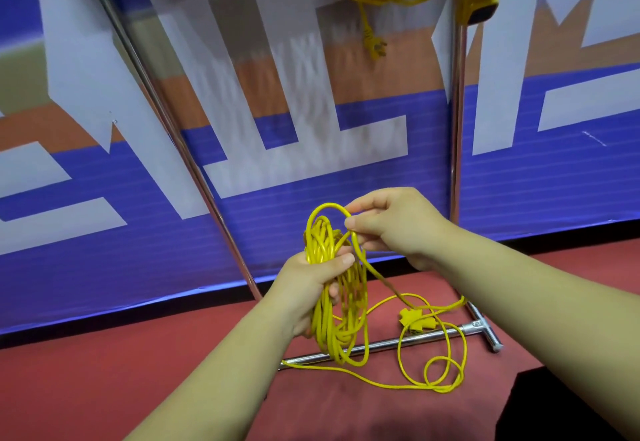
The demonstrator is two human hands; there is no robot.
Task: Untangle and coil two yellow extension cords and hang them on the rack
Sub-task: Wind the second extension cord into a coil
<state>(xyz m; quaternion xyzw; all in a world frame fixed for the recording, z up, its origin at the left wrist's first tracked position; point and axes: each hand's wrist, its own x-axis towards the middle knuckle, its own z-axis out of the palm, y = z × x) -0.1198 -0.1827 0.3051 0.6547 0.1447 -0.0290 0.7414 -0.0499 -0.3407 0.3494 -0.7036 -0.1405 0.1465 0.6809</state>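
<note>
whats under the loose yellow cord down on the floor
The loose cord lies on the red floor and crosses over the rack's metal base bar. The coil gripped in the left hand hangs in front of part of that bar, hiding what lies there.

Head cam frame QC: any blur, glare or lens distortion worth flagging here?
Head view: the coil is sharp, but the banner's middle is smeared in vertical streaks and the hung cord's plug is soft. Head view: the left rack pole leans steeply, likely wide-angle perspective. Head view: light is even, shadows on the red floor soft, mild sheen on the base bar.
</note>
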